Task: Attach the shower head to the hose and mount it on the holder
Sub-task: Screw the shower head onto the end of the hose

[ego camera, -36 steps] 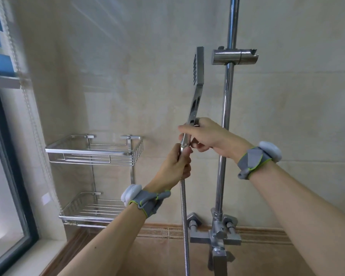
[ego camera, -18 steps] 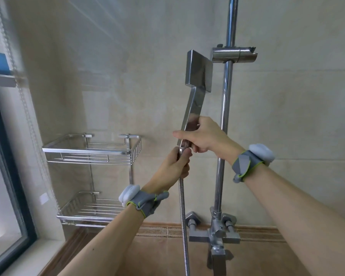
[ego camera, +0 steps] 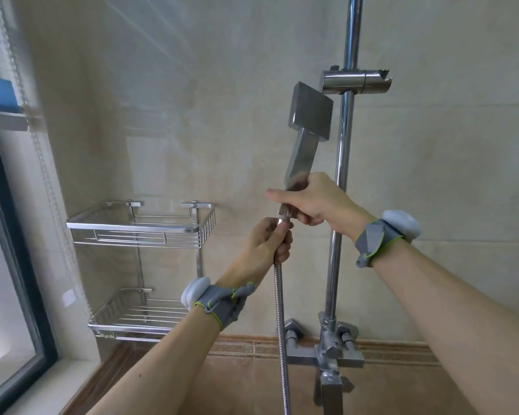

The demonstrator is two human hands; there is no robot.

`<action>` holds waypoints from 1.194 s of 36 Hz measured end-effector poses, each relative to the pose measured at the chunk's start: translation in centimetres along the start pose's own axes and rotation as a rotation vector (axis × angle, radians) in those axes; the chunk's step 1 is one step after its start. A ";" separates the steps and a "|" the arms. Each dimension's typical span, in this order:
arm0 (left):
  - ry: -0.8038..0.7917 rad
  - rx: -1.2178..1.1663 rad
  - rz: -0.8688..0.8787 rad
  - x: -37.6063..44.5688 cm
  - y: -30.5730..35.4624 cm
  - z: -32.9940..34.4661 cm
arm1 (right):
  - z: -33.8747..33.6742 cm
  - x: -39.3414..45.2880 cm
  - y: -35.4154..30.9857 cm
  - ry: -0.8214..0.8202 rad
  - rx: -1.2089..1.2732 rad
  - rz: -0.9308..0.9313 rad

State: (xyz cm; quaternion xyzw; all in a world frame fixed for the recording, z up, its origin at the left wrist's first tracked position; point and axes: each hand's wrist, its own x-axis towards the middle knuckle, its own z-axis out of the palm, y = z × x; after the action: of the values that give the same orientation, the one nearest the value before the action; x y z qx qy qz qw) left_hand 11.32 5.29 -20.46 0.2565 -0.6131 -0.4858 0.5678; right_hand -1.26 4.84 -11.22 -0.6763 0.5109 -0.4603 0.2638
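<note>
A square chrome shower head [ego camera: 309,110] stands upright, its back face toward me, just left of the vertical rail [ego camera: 340,181]. My right hand [ego camera: 315,199] is closed around the lower end of its handle. Right below, my left hand [ego camera: 265,250] grips the top end of the ribbed metal hose [ego camera: 280,324], where it meets the handle. The joint itself is mostly hidden by my fingers. The chrome holder [ego camera: 355,82] sits on the rail above and to the right of the shower head, with nothing in it.
A two-tier wire shelf [ego camera: 138,232] hangs on the tiled wall to the left. The mixer tap [ego camera: 327,351] sits at the foot of the rail. A window frame [ego camera: 15,295] and a bead cord [ego camera: 39,145] run down the left side.
The shower head has turned about its handle, from showing its thin edge and nozzle face to showing its flat back. Both hands kept their hold at the joint.
</note>
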 end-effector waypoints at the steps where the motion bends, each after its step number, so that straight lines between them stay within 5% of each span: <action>1: 0.004 -0.002 0.003 0.1 0.1 0.1 | 0.0 -0.1 0.0 0.029 -0.047 -0.007; 11: -0.006 0.000 0.023 0.2 0.0 0.2 | 1.0 0.1 0.6 0.159 -0.172 -0.069; 17: -0.050 -0.166 -0.046 -0.2 0.0 0.0 | 0.3 -0.3 0.1 -0.173 0.380 -0.015; 21: -0.088 -0.219 -0.072 -0.2 0.3 -0.6 | -0.5 -0.5 0.7 -0.239 0.433 -0.060; 30: -0.095 -0.183 -0.074 -0.1 0.3 0.2 | 1.0 -0.5 0.5 0.111 0.035 -0.142; 36: -0.073 -0.191 -0.068 -0.3 0.6 0.0 | 0.9 -0.4 0.7 0.012 0.213 -0.097; 43: -0.059 -0.136 -0.051 0.1 0.6 0.1 | 0.9 -0.4 0.8 0.195 -0.052 -0.177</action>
State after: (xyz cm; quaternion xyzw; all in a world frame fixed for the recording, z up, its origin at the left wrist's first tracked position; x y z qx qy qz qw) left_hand 11.29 5.45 -19.86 0.2185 -0.5883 -0.5479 0.5532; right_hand -0.82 4.81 -12.35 -0.6775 0.4843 -0.5318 0.1538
